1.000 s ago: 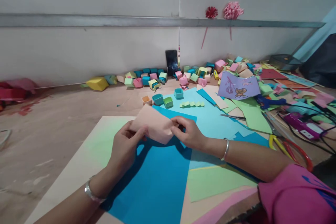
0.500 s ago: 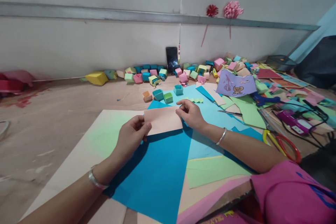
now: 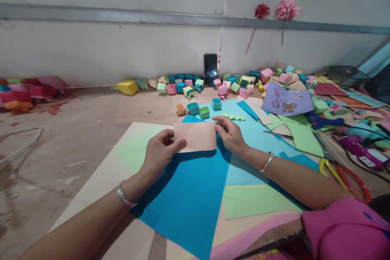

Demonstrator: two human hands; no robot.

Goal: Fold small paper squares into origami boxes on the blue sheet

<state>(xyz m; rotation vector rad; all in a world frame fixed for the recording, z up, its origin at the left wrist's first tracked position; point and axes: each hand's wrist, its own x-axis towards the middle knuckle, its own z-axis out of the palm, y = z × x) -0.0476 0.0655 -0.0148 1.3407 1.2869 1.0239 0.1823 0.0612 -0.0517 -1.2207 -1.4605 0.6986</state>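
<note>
A folded peach paper rectangle lies flat over a big blue sheet. My left hand pinches its left edge, fingers closed on it. My right hand pinches the right edge the same way. Both wrists wear silver bangles. A pale cream-and-green sheet lies under the blue one at the left.
Three small paper boxes stand just beyond the paper. A row of folded paper cubes and a dark phone line the wall. Scissors, a glue gun, cables and loose coloured sheets crowd the right side. A wire loop lies at the left.
The peach paper was lifted and slanted a second ago. It now lies flat and level as a neat rectangle, both hands at its ends. The camera has shifted left.
</note>
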